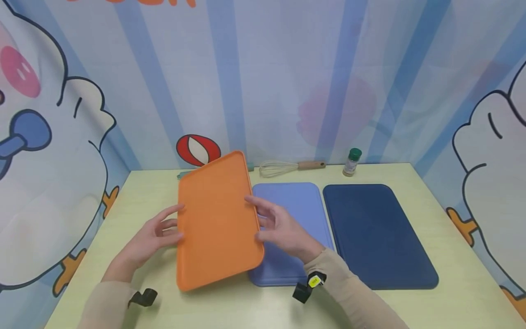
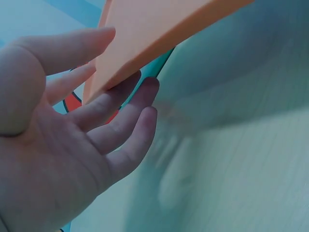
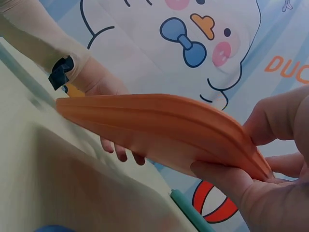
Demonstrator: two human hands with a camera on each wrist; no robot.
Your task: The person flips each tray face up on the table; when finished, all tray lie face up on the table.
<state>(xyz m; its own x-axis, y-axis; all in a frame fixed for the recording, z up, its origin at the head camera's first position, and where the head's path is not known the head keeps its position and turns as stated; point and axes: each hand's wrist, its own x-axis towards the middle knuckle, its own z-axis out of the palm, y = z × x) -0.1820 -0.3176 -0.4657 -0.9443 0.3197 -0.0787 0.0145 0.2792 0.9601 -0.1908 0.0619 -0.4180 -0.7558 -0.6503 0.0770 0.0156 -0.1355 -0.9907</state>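
An orange tray (image 1: 218, 219) with a thin raised rim is held up at a tilt over the left part of the table. My right hand (image 1: 283, 228) pinches its right edge, with thumb and fingers on opposite faces in the right wrist view. At the left edge, my left hand (image 1: 149, 237) holds the tray between thumb and loosely bent fingers; its fingertips (image 3: 120, 153) show below the tray in the right wrist view. A light blue tray (image 1: 289, 201) lies flat under my right hand, partly covered. Beside it on the right lies a dark blue tray (image 1: 378, 235).
Along the back edge of the table (image 1: 444, 256) lie a whisk (image 1: 283, 168) with a wooden handle and a teal utensil (image 1: 183, 174) mostly hidden behind the orange tray. A small green-capped shaker jar (image 1: 351, 162) stands at back right. A printed curtain (image 1: 279, 91) hangs behind.
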